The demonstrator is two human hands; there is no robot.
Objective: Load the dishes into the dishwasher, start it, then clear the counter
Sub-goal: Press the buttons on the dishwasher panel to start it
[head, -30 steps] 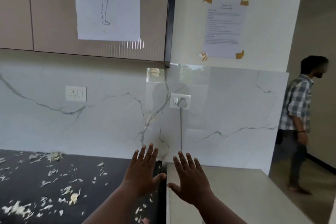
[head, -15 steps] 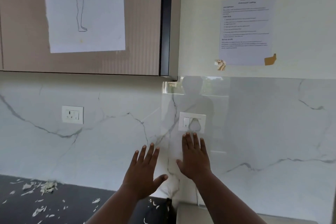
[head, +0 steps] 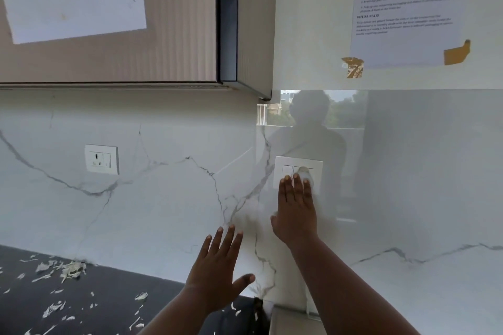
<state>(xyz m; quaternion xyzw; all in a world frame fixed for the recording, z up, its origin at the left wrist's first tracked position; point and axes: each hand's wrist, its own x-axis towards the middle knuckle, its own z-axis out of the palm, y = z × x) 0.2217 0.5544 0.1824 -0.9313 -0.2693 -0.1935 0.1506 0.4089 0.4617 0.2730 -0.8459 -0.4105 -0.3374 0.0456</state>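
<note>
Both hands (head: 295, 215) and forearms are bare, sleeveless.

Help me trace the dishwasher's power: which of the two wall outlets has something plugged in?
The right outlet, under the right hand's fingertips, holds a white plug. The left outlet, above the dark counter, shows bare holes.

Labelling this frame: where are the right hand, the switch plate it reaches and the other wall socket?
right hand (head: 295, 215), head view, back of hand
switch plate (head: 284, 168), head view, left switch
wall socket (head: 101, 159), head view, centre
</note>
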